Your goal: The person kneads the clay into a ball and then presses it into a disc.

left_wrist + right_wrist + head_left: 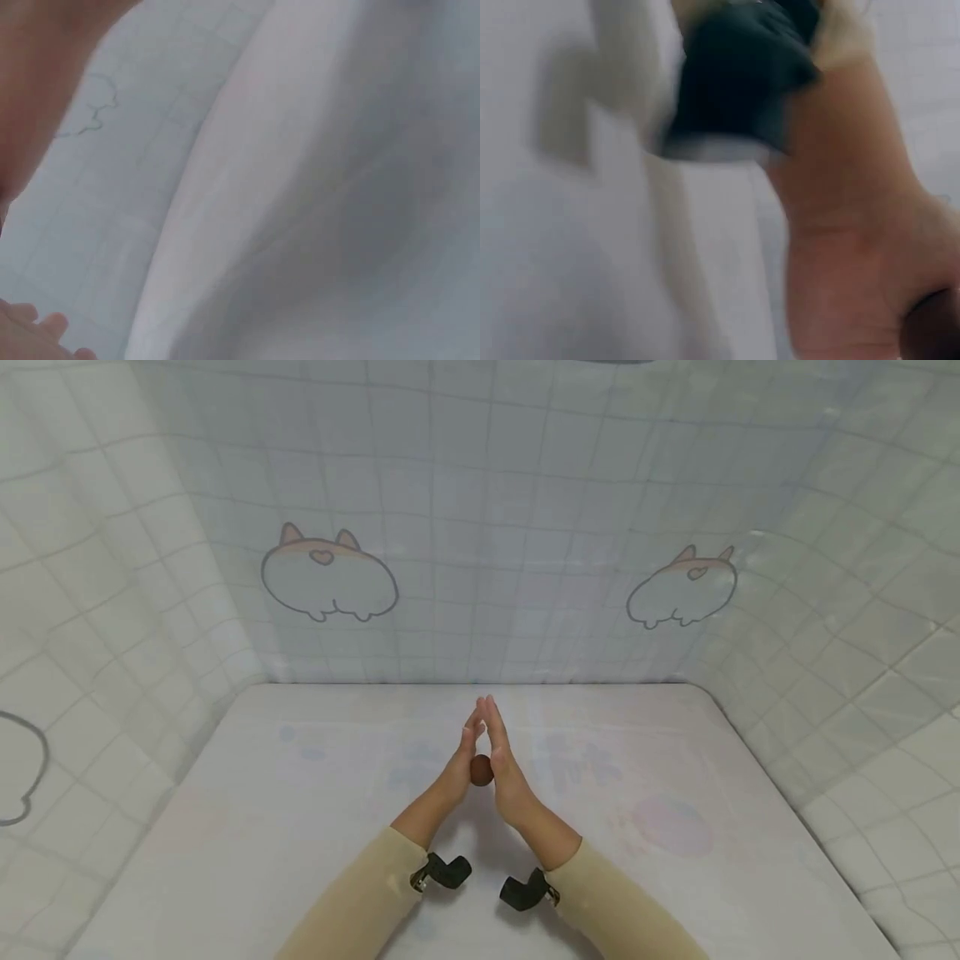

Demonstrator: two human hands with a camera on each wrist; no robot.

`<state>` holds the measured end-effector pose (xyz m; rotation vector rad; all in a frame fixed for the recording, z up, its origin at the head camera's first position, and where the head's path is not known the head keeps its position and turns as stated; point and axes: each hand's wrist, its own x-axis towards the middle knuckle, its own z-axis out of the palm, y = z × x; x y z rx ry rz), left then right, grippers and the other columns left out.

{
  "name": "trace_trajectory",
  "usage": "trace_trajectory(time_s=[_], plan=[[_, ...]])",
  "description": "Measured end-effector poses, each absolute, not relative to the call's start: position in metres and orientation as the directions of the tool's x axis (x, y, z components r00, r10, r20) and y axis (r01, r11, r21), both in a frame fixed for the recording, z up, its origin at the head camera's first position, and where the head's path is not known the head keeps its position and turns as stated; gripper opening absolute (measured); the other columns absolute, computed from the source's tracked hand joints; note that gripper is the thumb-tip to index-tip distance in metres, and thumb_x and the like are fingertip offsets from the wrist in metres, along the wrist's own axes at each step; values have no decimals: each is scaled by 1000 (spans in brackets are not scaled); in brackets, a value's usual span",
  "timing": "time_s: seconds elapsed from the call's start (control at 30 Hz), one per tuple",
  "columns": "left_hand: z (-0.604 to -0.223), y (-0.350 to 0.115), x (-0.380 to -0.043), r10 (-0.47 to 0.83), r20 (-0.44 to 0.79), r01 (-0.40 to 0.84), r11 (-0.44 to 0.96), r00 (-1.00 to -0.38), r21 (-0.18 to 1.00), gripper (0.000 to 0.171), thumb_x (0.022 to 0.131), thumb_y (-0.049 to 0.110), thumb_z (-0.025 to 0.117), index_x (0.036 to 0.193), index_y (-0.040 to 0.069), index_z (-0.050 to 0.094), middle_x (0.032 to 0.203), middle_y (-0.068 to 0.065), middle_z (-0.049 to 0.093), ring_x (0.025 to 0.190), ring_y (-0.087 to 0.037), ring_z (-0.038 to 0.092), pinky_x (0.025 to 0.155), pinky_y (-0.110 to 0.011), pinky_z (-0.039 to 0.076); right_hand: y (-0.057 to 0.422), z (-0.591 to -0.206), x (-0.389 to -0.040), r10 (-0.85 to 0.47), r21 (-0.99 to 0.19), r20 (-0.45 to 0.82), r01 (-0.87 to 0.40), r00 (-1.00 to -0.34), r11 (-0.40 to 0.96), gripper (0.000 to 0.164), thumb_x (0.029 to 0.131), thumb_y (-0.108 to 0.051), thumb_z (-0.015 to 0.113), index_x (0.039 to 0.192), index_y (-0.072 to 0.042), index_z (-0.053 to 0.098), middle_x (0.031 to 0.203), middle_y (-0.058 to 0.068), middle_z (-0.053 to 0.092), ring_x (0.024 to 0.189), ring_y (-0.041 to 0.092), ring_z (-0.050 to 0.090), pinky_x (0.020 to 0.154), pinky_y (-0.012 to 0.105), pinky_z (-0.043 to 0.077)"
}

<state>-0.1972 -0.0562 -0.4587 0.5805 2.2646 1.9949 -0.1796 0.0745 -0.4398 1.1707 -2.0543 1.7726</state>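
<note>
Pale, grid-lined walls (97,635) enclose three sides of a whitish table (262,827). Outlined cartoon animals (330,581) decorate the back wall (510,527).

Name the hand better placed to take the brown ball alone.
Right hand, narrowly: its thumb seems closer to the ball. The left hand has its thumb farther forward, though both palms flank it.

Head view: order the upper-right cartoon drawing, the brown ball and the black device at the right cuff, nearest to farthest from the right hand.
1. Brown ball: between left hand and right hand.
2. Black device: lower in the picture, at the wrist.
3. Cartoon drawing: upper right, in the background.
</note>
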Motion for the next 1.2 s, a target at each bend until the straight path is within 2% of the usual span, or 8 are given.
trace_trajectory(time_s=[0.17,0.33,0.53,0.73,0.87,0.93,0.97,1.2], plan=[[-459,-50,-187,351,205,252,93,-914,963,73,101,64,-2,162,25,-2,168,-4,-3,152,-36,8,110,-74,6,78,-437,-191,-378,-793,556,-609,-740,24,87,98,-73,8,162,-14,-6,168,7,4,153,26,2,114,68,7],[-454,-46,-179,392,297,332,22,-871,943,83,97,71,-1,162,20,-5,168,-5,-6,151,-39,7,110,-74,11,80,-445,-203,-373,-861,462,-507,-804,26,88,94,-78,8,162,-23,-5,168,-2,2,152,25,5,114,65,13],[-446,-46,-176,329,370,386,-19,-869,922,85,93,77,1,162,27,-2,167,1,-7,152,-32,5,112,-71,8,76,-455,-211,-420,-900,384,-434,-823,28,93,90,-82,9,161,-25,-10,168,-1,-8,149,35,14,110,63,24],[-440,-48,-179,267,373,391,15,-888,920,91,91,80,1,162,24,-3,167,-5,-1,152,-29,2,112,-71,7,72,-464,-208,-413,-874,408,-478,-815,80,86,94,-77,9,162,-26,-6,168,2,-3,125,32,42,101,55,34],[-440,-50,-185,229,390,401,5,-892,916,91,91,80,3,162,24,-2,167,-2,-3,152,-33,4,112,-71,8,70,-470,-203,-437,-840,452,-536,-778,84,84,98,-73,9,162,-20,-6,168,10,4,140,35,33,109,63,26],[-442,-51,-188,224,380,393,13,-898,920,88,91,80,2,162,27,-2,167,1,-5,152,-34,4,111,-72,9,70,-472,-200,-448,-823,475,-562,-758,78,83,100,-70,9,162,-17,-5,168,12,3,152,32,7,114,67,11],[-443,-51,-190,221,376,392,31,-900,920,87,91,80,2,162,28,-2,167,1,-5,152,-34,4,111,-73,9,69,-472,-198,-451,-815,487,-575,-748,73,83,100,-70,9,162,-16,-5,168,11,3,152,31,3,114,67,9],[-453,-54,-197,214,316,337,68,-924,939,82,94,75,-2,162,29,-2,167,-9,2,152,-36,6,111,-73,9,69,-462,-186,-469,-773,554,-634,-688,15,86,99,-71,7,161,-13,-8,167,11,1,153,27,3,118,59,9]])
